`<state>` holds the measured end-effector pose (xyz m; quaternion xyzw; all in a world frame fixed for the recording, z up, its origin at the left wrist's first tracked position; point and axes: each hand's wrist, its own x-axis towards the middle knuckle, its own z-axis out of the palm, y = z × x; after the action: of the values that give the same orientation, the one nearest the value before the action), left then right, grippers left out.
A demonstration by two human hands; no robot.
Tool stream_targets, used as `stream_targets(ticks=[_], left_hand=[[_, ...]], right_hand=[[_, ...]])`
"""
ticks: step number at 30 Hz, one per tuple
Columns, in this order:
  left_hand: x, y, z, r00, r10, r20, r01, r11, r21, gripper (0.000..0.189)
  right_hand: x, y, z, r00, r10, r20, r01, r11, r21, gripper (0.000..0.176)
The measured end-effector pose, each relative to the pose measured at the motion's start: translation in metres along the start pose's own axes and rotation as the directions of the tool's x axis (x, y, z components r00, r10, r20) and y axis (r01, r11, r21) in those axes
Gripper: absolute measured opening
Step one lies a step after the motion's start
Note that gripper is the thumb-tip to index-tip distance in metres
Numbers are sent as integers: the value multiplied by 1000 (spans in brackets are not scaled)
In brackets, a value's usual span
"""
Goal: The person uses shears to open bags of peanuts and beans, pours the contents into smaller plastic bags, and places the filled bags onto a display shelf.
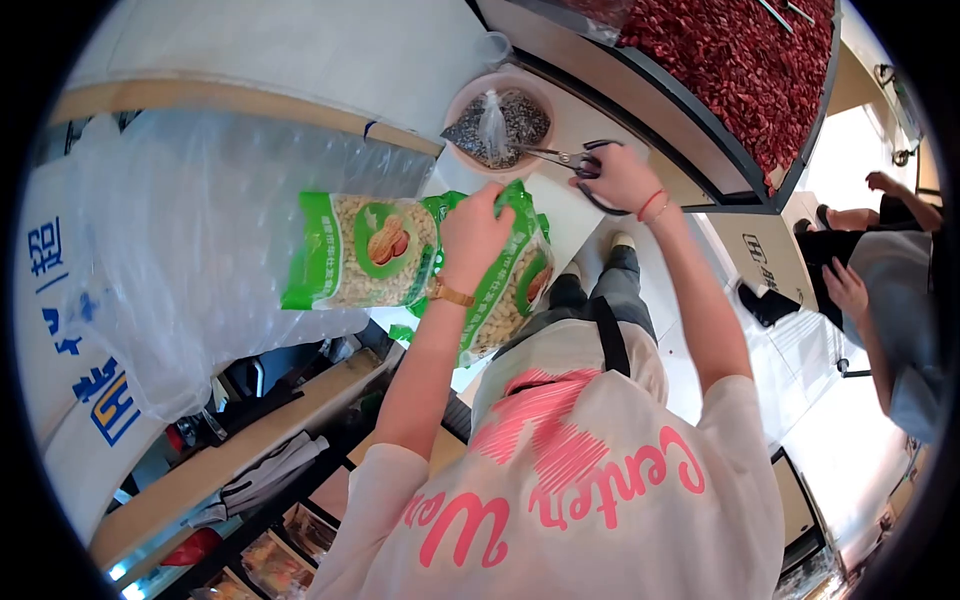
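My left hand (475, 235) is closed on the top edge of a green and clear bag of peanuts (505, 300), which stands tilted in front of my legs. A second bag of peanuts (375, 250), with a peanut picture on its label, lies just left of my wrist. In my right hand (622, 180) is a pair of scissors (578, 160), my fingers wrapped round its dark handles. The blades point left, above the near rim of a pink tub (459, 108), apart from the held bag. Dark striped seeds and a clear plastic bag (493, 125) fill the tub.
A dark-edged bin of red-skinned nuts or seeds (735, 70) rises at the upper right. Clear plastic bags (220, 240) cover the left side. Below them are a wooden shelf edge (240, 440) and compartments with packages. Another person (885, 290) is at the far right.
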<state>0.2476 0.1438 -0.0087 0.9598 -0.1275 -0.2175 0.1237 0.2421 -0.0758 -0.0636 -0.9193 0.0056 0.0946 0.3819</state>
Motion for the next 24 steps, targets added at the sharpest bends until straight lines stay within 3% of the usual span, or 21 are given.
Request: stream_targets(ticks=[2,3,6,8,9,12,14,16,17,18,20,21,24], left_hand=[[2,-7,9,947,91,-309,-132,985,-114,22],[6,-8,12,928,98,-360,-169,971,-169,16],[13,-4,11,926,150,-346,-209,968,-139,14],[16,-3,11,936,124,-329,-186,969,-164,16],[18,-2,10,946,97,-310,-160,969,-187,19],[24,-2,8,965,77,-250,-120,980,-159,21],[26,1,0,981,51,-188,-78,987,-139,21],[27,2,-2,991,21,-133,-37,991,-125,21],[28,2,-2,982,67,-174,-91,987,-135,21],[29,1,-1,969,115,-220,-150,977,-149,21],[34,-3,2,978,92,-187,-132,968,-212,20],[34,-5,2,985,68,-156,-111,953,-284,20],[38,-6,-2,999,44,-27,-51,907,-418,19]], right_hand=[[3,34,0,999,-3,-40,-3,990,-144,40],[-5,30,-17,999,51,15,-47,981,-186,40],[-10,38,-41,996,44,79,-26,975,-220,37],[-7,49,-47,971,-198,131,219,961,-168,39],[-5,57,-47,966,-240,91,242,970,-12,38],[0,78,-37,966,-253,-47,255,966,41,39],[4,86,-35,957,-288,-17,288,957,15,44],[9,79,-41,931,-348,107,349,937,8,44],[11,69,-46,945,-215,246,251,960,-125,61],[12,71,-41,945,-216,246,251,960,-122,61],[18,78,-29,909,-380,169,404,904,-142,75],[12,55,-49,918,-261,299,319,933,-165,81],[22,50,-46,877,-319,360,403,896,-189,83]])
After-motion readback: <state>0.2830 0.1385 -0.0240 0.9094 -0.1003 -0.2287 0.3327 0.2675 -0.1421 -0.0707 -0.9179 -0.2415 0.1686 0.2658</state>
